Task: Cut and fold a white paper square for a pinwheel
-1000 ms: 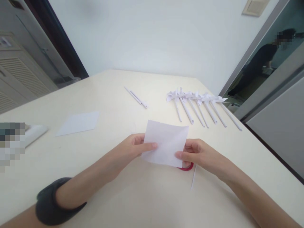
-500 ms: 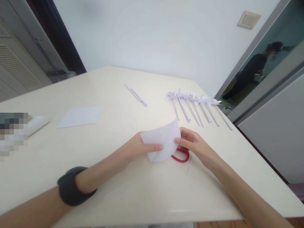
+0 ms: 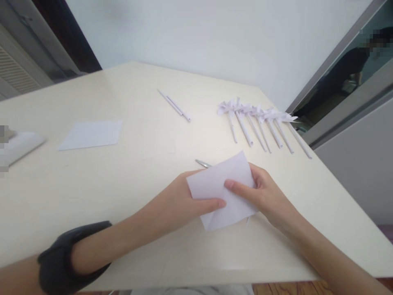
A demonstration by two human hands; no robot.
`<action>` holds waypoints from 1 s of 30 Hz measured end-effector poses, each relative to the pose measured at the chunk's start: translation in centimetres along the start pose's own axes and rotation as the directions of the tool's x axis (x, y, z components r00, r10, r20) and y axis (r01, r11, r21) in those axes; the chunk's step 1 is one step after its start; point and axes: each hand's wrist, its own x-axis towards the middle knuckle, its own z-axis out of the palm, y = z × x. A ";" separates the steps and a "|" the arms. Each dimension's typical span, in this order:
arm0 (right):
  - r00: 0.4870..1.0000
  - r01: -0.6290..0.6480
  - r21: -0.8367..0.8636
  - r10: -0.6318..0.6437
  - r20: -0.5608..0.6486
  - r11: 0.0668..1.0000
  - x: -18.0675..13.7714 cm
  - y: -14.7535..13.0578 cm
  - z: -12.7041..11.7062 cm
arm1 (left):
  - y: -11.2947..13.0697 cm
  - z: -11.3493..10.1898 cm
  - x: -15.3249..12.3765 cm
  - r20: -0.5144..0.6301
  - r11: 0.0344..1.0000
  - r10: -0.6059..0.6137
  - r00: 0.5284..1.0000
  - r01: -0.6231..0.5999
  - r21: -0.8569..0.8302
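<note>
The left hand (image 3: 184,200) and right hand (image 3: 263,191) are gripping a white paper sheet (image 3: 211,186) above the table (image 3: 138,172), thumbs pressing its face; uneven pressure is risking a stray crease, while the scissor blade (image 3: 202,163) jutting out behind is risking a snagged edge.

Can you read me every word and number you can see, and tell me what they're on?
There are none I can read.
The held sheet, the flat sheet on the left and the paper pinwheels show no writing.
The black wristband shows no readable mark.
A patch at the left edge is pixelated, so any text there can't be read.
</note>
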 end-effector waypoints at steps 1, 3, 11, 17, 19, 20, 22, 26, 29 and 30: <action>1.000 0.007 0.006 -0.007 -0.004 1.000 0.1 0.0 0.0 | 0.0 0.0 0.0 -0.016 1.000 0.012 1.000 -0.012 0.010; 1.000 0.025 0.007 -0.025 -0.014 1.000 0.5 0.2 -0.1 | 0.0 -0.2 0.3 -0.046 0.998 0.046 0.998 -0.044 0.040; 0.999 0.033 -0.001 -0.033 -0.015 0.999 1.6 1.4 -0.8 | -0.8 -0.9 1.6 0.028 0.994 0.061 0.998 -0.063 0.086; 0.999 0.028 0.003 -0.028 -0.025 1.000 1.1 1.1 -0.6 | -0.5 -0.6 1.3 0.030 0.996 0.085 0.996 -0.085 -0.018; 0.996 0.052 -0.024 -0.054 -0.064 0.998 1.0 1.1 -0.6 | -0.3 -0.6 1.1 0.071 0.997 0.068 0.995 -0.064 -0.053; 0.993 0.070 -0.045 -0.074 -0.094 0.996 0.9 1.0 -0.5 | -0.2 -0.6 1.0 0.080 0.997 0.053 0.995 -0.049 -0.061; 0.978 0.116 -0.106 -0.132 -0.162 0.988 0.8 1.1 -0.4 | -0.1 -0.5 0.8 0.064 0.998 0.015 0.998 -0.012 -0.055; 0.834 0.340 -0.595 -0.526 -0.168 0.729 0.7 1.1 0.0 | 0.1 -0.2 0.4 0.047 0.996 -0.042 0.998 0.046 -0.082; 0.664 0.436 -0.807 -0.747 -0.011 0.399 0.6 1.1 0.1 | 0.1 0.0 0.3 0.084 0.988 -0.058 0.995 0.069 -0.137; 0.635 0.457 -0.816 -0.772 0.022 0.353 0.6 1.2 0.1 | 0.1 -0.1 0.4 0.095 0.987 -0.066 0.993 0.080 -0.142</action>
